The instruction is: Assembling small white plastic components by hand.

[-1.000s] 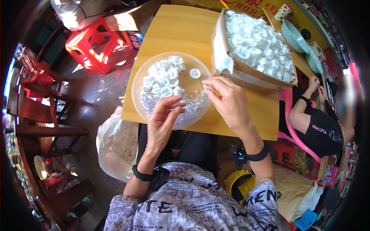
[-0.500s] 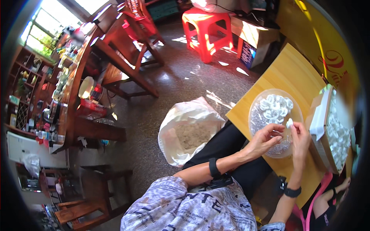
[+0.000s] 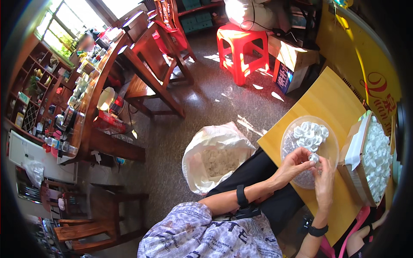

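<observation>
Above the near part of a round clear plastic tray, my two hands meet at one small white ring-shaped piece. The fingers of my left hand are closed on its left side. My right hand pinches the same piece from the right and below. White ring pieces lie heaped in the tray's far part. Small clear bits cover its left side. To the right stands a cardboard box filled with white pieces.
The tray and box are on a yellow wooden table. On the floor to the left is an open white sack with greyish contents. Farther off stand a red plastic stool and wooden chairs. Another person's arm shows at lower right.
My hands have come together on the white piece, which moved nearer and slightly left. Before, my left hand was apart with its fingers loose. The whole view has shifted a little.
</observation>
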A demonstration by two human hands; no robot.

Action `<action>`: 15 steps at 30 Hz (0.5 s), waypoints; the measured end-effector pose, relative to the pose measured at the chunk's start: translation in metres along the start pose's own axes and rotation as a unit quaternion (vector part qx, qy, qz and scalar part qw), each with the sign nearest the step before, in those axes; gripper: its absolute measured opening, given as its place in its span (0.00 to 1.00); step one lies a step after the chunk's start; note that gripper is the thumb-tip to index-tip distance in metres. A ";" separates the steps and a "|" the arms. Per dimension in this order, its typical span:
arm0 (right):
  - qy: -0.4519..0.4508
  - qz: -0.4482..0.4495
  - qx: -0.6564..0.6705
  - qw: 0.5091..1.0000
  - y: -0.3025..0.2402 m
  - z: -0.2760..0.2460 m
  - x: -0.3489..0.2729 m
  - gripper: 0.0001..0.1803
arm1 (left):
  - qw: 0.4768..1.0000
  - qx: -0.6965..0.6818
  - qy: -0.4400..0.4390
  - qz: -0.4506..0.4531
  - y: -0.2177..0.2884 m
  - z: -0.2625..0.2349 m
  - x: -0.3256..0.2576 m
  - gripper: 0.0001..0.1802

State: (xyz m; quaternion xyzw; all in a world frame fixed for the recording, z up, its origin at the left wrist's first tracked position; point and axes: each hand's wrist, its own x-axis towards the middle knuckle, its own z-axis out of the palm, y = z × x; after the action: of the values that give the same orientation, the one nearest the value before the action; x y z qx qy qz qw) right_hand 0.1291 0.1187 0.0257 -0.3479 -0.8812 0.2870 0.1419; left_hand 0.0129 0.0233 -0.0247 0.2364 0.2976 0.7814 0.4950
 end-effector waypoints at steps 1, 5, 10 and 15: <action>-0.003 -0.027 -0.014 1.000 0.002 0.005 0.000 0.17 | 1.000 -0.006 -0.009 -0.013 0.002 0.001 -0.001 0.11; -0.011 -0.026 0.036 0.999 0.012 0.013 0.000 0.12 | 0.999 0.019 -0.024 -0.040 0.002 0.002 -0.002 0.14; 0.007 0.017 0.031 0.999 0.014 0.004 -0.005 0.07 | 0.998 0.018 -0.044 -0.036 -0.014 0.003 0.001 0.17; 0.045 0.006 0.026 0.999 0.008 0.005 -0.004 0.05 | 0.997 0.050 0.048 0.018 0.003 0.001 0.001 0.18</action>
State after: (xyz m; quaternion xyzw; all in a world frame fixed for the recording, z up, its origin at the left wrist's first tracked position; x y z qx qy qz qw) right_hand 0.1340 0.1182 0.0167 -0.3621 -0.8638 0.2952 0.1886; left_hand 0.0116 0.0237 -0.0220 0.2283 0.3558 0.7847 0.4534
